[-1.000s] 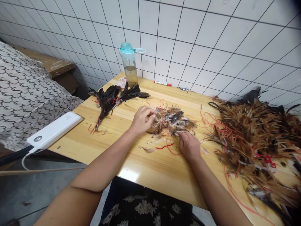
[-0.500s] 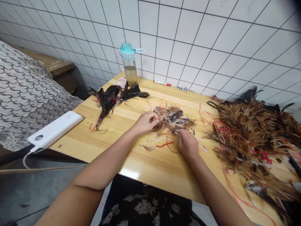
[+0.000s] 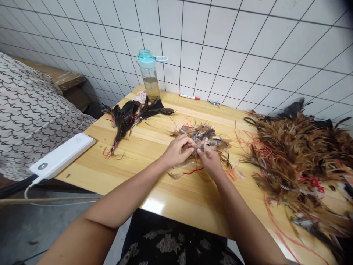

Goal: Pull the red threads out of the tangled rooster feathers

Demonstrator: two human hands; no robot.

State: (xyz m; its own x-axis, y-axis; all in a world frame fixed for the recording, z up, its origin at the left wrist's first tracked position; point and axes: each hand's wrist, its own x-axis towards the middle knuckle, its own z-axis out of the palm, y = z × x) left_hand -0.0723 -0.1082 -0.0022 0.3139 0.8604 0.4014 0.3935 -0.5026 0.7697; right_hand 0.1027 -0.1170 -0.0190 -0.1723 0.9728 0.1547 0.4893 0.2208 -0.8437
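Note:
A loose heap of small brown, grey and white feathers lies on the wooden table in front of me. At its near edge my left hand is closed, thumb and forefinger pinched; what they grip is too small to make out. Close beside it my right hand is closed too, its fingertips on a small greyish feather. The fingertips of both hands nearly meet. Below them lie a short red string and loose feather scraps.
Black feather bundles tied with red lie at the left, before a water bottle. A white power bank rests at the left edge. Brown feather bundles and red strings cover the right. A marker lies by the tiled wall.
My hands have come together from opposite sides of the feather heap. The left moved right, the right moved left, and a small feather now shows at the right fingertips.

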